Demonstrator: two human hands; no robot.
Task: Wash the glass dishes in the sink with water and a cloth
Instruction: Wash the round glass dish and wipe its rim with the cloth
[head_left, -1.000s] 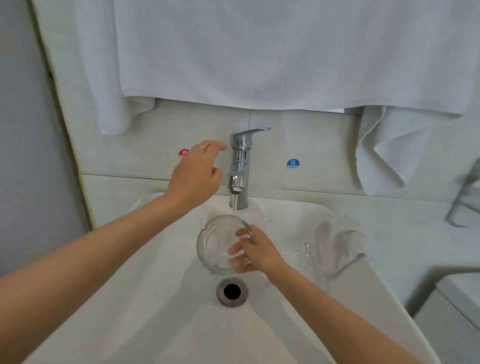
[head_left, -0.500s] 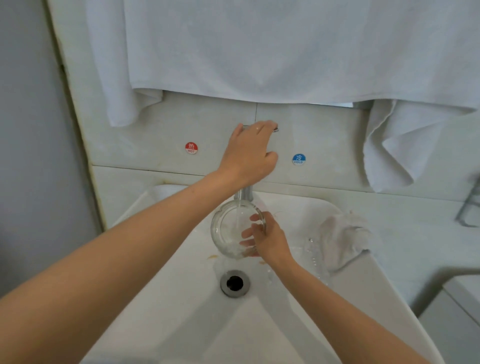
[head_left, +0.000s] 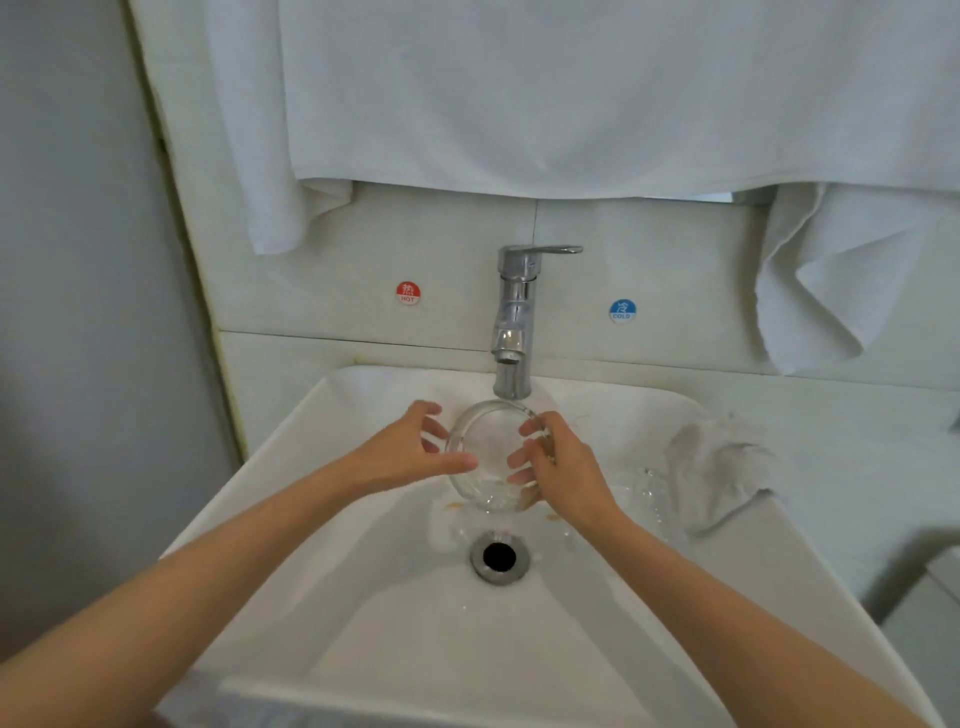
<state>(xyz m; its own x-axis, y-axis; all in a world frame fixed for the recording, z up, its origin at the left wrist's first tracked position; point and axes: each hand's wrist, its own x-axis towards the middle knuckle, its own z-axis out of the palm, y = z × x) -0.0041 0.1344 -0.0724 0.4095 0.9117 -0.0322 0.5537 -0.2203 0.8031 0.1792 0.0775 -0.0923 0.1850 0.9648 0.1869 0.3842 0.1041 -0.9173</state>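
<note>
Right hand (head_left: 566, 470) grips the round clear glass dish (head_left: 485, 449) by its right rim, fingers curled inside the bowl. The dish is tilted on edge, low in the white ceramic sink (head_left: 322, 519), beneath the chrome single-lever tap (head_left: 513, 322) and above the metal-ringed drain (head_left: 500, 556). Left hand (head_left: 405, 452) is at the dish's left edge, fingers spread and loosely bent, holding nothing. Its thumb tip overlaps the rim, though contact cannot be confirmed from where I stand. No stream shows at the spout. Crumpled white cloth (head_left: 722, 467) lies on the sink's right ledge, well apart from both hands. A second clear glass piece (head_left: 649, 488) seems to sit just beside it, too faint to identify.

Risks: wet glass held by one rim alone could slip and strike the ceramic, chipping or cracking; a clumsy transfer between hands would be the likeliest cause. Reaching for the cloth could nudge the neighbouring glass off the ledge into the basin.
</note>
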